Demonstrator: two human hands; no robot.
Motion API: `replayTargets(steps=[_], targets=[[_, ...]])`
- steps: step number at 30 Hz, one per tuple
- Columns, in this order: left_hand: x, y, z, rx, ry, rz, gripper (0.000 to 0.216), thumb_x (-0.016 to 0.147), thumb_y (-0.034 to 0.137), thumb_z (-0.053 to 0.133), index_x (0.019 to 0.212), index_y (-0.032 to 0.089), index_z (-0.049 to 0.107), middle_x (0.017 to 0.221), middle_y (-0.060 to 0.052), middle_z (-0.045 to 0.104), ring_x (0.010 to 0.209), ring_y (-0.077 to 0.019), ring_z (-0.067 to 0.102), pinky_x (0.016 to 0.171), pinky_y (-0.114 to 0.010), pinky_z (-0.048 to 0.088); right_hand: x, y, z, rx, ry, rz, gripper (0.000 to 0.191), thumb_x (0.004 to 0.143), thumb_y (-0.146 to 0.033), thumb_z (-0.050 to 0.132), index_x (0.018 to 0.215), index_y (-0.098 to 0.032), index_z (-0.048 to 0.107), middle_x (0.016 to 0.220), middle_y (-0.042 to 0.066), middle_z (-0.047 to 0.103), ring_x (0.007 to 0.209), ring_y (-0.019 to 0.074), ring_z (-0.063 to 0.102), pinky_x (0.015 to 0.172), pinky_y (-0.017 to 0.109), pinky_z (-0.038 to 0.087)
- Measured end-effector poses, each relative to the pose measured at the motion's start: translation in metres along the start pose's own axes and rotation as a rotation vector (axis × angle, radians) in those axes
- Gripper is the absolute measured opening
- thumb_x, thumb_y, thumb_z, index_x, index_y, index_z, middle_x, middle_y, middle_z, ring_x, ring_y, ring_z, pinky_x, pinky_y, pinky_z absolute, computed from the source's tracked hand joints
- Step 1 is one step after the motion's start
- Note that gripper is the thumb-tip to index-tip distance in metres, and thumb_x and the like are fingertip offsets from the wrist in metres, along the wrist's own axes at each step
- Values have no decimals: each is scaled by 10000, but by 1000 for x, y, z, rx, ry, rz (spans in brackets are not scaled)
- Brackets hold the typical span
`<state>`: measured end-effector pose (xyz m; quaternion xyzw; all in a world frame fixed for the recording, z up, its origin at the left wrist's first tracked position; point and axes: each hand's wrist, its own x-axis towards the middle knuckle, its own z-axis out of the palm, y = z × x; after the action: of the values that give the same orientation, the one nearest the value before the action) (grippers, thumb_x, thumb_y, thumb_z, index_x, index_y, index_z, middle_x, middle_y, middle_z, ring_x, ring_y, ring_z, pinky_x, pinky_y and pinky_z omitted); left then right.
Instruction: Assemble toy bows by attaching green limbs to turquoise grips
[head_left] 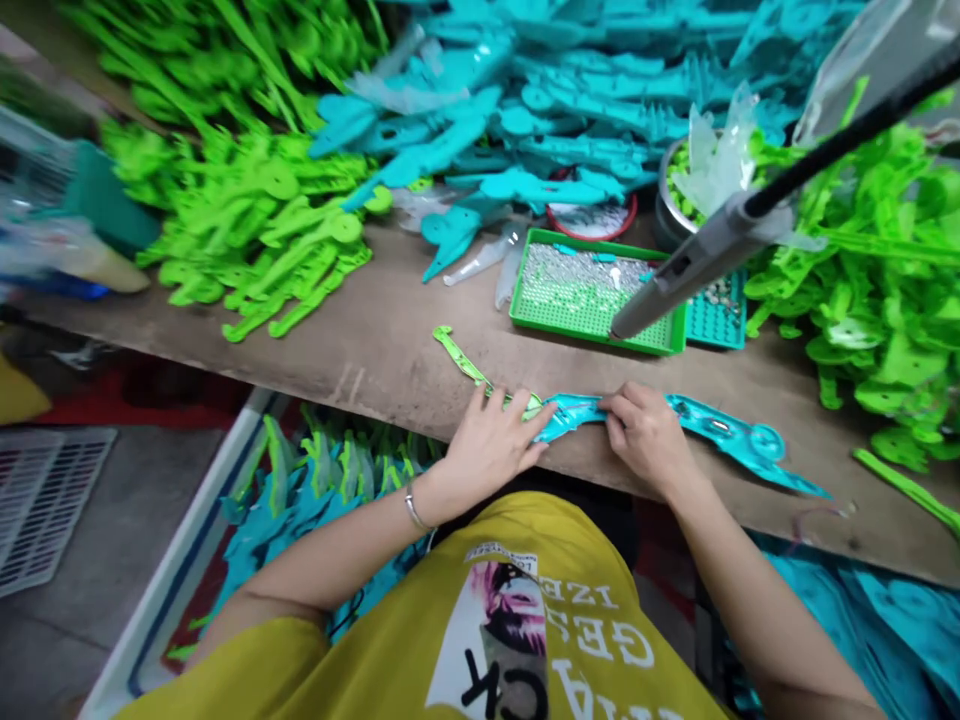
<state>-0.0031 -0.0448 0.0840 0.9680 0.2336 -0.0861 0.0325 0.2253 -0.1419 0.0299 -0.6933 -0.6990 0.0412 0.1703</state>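
- As the head view shows, the left hand (495, 440) spreads open over the green piece (459, 358) and one end of the blue piece (712, 420).
- Right hand (646, 435) curls on the blue piece; whether it pinches, I cannot tell.
- Both pieces lie on the bench (360, 350).

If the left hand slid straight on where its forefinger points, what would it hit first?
The left hand would probably meet the turquoise plastic piece first; the forefinger seems to touch its left end, though contact is hard to judge.
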Motion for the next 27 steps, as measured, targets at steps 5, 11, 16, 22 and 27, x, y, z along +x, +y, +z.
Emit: replayTargets(steps=[5,11,16,22,27], targets=[[-4,-8,1,-8,82,47,557,985,521,544,1495,304,479,1205,-106,611,1042,-289,591,978,-480,434,-2,3,3,-8,43,-49,212,912,-99,524,884,-174,720,813,77,643,791,236,589,734,369,443],[43,-93,-1,1,381,-183,312,1034,220,400,1200,150,655,1046,-121,674,998,-251,598,870,-378,460,-5,5,11,73,121,-43,188,897,-89,544,867,-193,699,822,76,666,797,243,633,739,391,505],[107,-155,-3,-11,316,-315,286,998,190,466,1224,118,626,1160,-159,677,1138,-304,577,939,-405,455,-3,4,10,57,95,-35,188,889,-92,539,880,-186,701,827,80,666,793,240,637,740,386,509],[121,-160,0,-87,228,-404,363,955,78,425,1285,63,575,1276,-231,596,1100,-289,624,931,-407,476,-1,2,-1,-10,5,-28,189,889,-123,532,905,-184,710,823,83,659,798,248,600,723,384,454],[46,-173,-25,-267,311,-451,344,908,152,589,1240,110,671,1181,-128,632,1054,-247,634,954,-393,504,0,-8,-16,44,93,30,137,824,-102,579,857,-206,661,940,106,683,894,287,607,813,461,495]])
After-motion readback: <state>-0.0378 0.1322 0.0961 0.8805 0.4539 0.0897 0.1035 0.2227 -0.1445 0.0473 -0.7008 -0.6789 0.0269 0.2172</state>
